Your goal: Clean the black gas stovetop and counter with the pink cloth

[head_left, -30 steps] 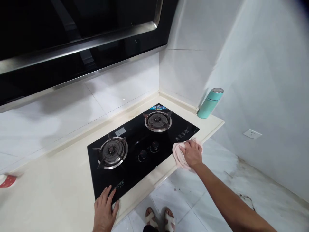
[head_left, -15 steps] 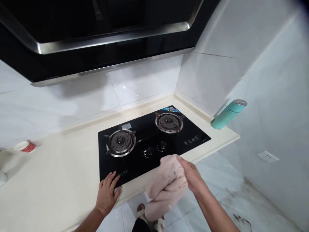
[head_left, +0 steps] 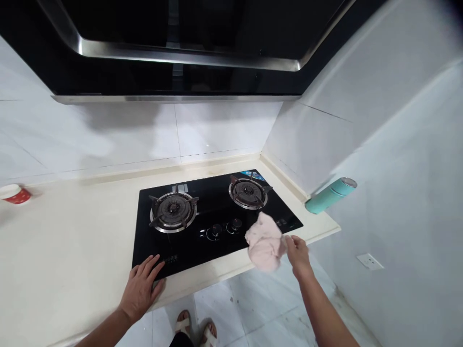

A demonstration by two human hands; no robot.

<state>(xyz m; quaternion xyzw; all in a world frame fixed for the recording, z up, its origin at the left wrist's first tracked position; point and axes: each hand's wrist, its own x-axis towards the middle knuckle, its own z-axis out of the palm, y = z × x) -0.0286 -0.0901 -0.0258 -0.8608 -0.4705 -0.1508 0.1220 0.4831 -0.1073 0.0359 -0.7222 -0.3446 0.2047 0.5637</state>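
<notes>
My right hand (head_left: pixel 297 251) pinches one edge of a pale pink cloth (head_left: pixel 265 243), which is bunched up and slightly blurred. The cloth is over the front right part of the black gas stove (head_left: pixel 202 250), to the right of the two knobs (head_left: pixel 224 228); whether it touches the glass I cannot tell. Resting flat with fingers spread, my left hand (head_left: pixel 142 289) lies across the stove's front left corner and the counter edge. Two burners with pan supports, the left burner (head_left: pixel 173 207) and the right burner (head_left: pixel 249 190), sit farther back.
A green thermos bottle (head_left: pixel 330 195) stands on the counter (head_left: pixel 79 250) at the right, near the wall. At the far left is a red and white paper cup (head_left: pixel 15 194). A black range hood (head_left: pixel 181 79) hangs low above the stove.
My right hand has moved the cloth from the counter's front edge up and rightward over the stove. My left hand stays at the stove's corner. The view has shifted somewhat.
</notes>
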